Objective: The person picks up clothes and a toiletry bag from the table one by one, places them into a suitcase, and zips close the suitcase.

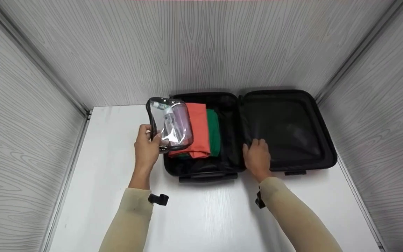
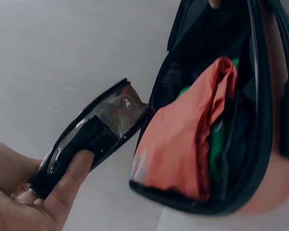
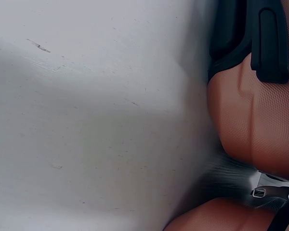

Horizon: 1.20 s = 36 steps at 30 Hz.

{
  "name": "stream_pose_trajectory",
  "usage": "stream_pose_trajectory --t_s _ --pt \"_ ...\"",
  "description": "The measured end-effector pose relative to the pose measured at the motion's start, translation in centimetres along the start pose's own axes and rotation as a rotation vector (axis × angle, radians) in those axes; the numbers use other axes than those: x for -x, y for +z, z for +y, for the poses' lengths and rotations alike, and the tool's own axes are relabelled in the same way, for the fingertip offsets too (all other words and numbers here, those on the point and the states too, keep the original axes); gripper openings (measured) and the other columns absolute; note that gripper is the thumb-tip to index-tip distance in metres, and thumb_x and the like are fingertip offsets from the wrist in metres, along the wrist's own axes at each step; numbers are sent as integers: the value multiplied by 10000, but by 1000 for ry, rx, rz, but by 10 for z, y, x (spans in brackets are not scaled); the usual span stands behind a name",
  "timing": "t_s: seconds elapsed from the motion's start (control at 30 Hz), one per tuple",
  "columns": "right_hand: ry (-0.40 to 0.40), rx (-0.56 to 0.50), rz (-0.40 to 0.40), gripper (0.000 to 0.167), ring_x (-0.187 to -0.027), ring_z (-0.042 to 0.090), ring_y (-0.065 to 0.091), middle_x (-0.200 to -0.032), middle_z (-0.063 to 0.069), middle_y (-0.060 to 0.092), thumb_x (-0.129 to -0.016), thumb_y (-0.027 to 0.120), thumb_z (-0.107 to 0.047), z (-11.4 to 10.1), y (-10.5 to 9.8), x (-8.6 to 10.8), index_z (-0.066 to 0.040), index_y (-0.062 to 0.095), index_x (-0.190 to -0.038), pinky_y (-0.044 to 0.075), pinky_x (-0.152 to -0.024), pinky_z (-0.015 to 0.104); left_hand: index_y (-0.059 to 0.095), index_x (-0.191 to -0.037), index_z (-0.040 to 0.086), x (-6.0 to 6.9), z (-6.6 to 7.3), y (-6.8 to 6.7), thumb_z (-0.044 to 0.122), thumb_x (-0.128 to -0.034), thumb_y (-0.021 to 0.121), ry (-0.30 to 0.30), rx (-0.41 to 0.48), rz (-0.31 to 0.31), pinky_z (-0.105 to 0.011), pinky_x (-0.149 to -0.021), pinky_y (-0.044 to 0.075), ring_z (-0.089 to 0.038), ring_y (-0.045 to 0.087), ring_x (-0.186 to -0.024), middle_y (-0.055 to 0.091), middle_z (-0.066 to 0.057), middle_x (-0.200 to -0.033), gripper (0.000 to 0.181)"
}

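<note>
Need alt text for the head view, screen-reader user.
A person's left hand holds a clear, black-edged pouch of small items at the left edge of an open, black-lined suitcase. Folded orange cloth and green cloth lie in its left half; the right hand is at the right half's inner edge.

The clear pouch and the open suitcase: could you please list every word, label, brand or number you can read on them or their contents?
No text can be read in any view.
Bottle in the clear pouch: faint markings, too small to read.
White-and-green item in the pouch: markings too small to read.
Orange cloth: a pale, blurred patch; no legible letters.
Suitcase: no lettering visible.
</note>
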State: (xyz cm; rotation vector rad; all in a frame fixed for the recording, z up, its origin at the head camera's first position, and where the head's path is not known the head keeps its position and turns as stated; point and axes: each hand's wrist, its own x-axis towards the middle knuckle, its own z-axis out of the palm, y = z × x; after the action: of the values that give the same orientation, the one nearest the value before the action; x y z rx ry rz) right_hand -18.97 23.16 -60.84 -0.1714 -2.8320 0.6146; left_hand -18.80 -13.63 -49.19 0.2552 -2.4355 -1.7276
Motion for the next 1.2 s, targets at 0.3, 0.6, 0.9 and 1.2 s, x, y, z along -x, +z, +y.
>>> stream_pose_trajectory --t_s 0.3,0.6,0.9,1.2 --pt "-2 -12 -14 475 -1034 433 599 -1115 270 566 -1103 547 -333 1 0 0 115 596 -1255 554 -848 573 534 -1264 24 -9 3 61 44 -1036 633 -50 198 -145 -261 -635 465 -251 657 -768 732 -238 -1118 251" --pt "3 1 -1 458 -1007 432 601 -1091 266 567 -1101 557 -325 3 -2 -1 113 604 -1226 548 -842 567 503 -1310 -5 -17 3 116 81 -1059 628 -110 269 -251 -447 -675 635 -335 756 -819 689 -294 -1132 294" --pt "23 44 -5 462 -1028 429 609 -1090 251 561 -1101 553 -356 3 -3 -2 92 602 -1206 577 -817 553 441 -1354 11 -21 -4 154 83 -1093 556 -148 272 -367 -430 -765 636 -348 669 -962 585 -206 -1291 294" --pt "60 27 -20 461 -1047 431 597 -1109 246 558 -1097 550 -367 2 -3 0 77 602 -1211 553 -847 573 373 -1448 46 -22 -13 176 117 -1133 470 -200 221 -476 -563 -887 603 -340 652 -943 457 -225 -1530 337"
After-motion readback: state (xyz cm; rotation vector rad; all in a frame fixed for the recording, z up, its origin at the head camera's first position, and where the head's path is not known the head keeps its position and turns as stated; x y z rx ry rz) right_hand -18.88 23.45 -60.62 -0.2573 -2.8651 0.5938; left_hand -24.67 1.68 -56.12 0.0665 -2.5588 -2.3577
